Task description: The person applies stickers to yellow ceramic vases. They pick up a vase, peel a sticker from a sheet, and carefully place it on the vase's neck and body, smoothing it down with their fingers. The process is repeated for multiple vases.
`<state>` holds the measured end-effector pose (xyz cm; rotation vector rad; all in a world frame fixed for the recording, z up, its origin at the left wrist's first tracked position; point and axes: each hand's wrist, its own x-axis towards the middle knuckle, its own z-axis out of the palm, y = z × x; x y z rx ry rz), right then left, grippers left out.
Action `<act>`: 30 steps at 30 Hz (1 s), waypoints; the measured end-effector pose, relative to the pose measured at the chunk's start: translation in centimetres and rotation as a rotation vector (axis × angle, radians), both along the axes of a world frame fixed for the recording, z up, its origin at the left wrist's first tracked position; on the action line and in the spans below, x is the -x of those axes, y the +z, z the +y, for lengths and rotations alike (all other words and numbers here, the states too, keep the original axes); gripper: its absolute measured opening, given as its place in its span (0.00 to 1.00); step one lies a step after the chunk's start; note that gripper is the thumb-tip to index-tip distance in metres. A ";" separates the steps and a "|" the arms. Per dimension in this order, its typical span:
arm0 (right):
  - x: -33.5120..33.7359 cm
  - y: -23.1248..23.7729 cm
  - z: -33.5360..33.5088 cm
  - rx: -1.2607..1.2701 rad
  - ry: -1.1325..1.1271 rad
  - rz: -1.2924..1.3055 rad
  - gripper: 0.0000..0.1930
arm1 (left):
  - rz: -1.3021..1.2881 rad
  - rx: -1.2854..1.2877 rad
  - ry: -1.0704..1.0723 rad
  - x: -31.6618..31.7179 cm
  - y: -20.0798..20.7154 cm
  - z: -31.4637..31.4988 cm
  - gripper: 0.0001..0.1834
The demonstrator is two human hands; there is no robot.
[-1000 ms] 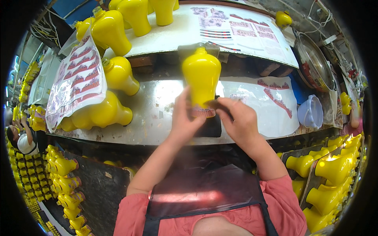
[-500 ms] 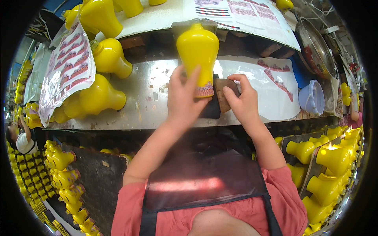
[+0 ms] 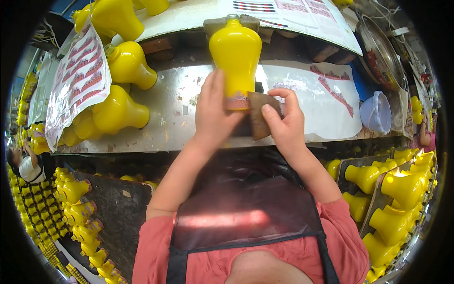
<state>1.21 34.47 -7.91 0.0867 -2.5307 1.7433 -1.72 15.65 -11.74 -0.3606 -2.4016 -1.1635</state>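
A glossy yellow vase point(image 3: 235, 54) lies with its neck away from me, against a dark support point(image 3: 212, 24) at the far side. Round its near end runs a purple-and-red patterned decal band point(image 3: 237, 102). My left hand point(image 3: 213, 113) grips the vase's near end from the left, fingers along its side and thumb near the base; the fingers are slightly blurred. Pinched between the thumb and fingers of my right hand point(image 3: 287, 118) is a flat brown scraper point(image 3: 260, 116). Its left edge meets the decal band at the vase's right side and covers part of it.
A white decal sheet point(image 3: 326, 109) lies on the metal worktop point(image 3: 170, 120), with a lilac bucket point(image 3: 376, 112) to its right. At left, another decal sheet point(image 3: 85, 71) leans over several yellow vases point(image 3: 127, 66). Boards of yellow vases point(image 3: 395, 220) flank me below. Another person point(image 3: 29, 165) is at far left.
My right hand has brought the scraper left and up against the vase's decal band. My left hand has slid from the vase's front to its left side.
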 end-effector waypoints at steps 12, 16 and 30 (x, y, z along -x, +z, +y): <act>1.0 -0.2 1.2 0.008 0.015 -0.127 0.15 | -0.105 -0.139 -0.180 -0.1 -0.5 -1.3 0.48; 2.3 2.1 0.7 -0.347 0.143 0.287 0.14 | -0.312 -0.442 -0.159 0.1 -0.9 -0.5 0.48; 6.9 6.8 -3.4 -0.814 0.536 0.821 0.07 | -0.239 -0.334 -0.106 0.1 -1.0 -0.2 0.52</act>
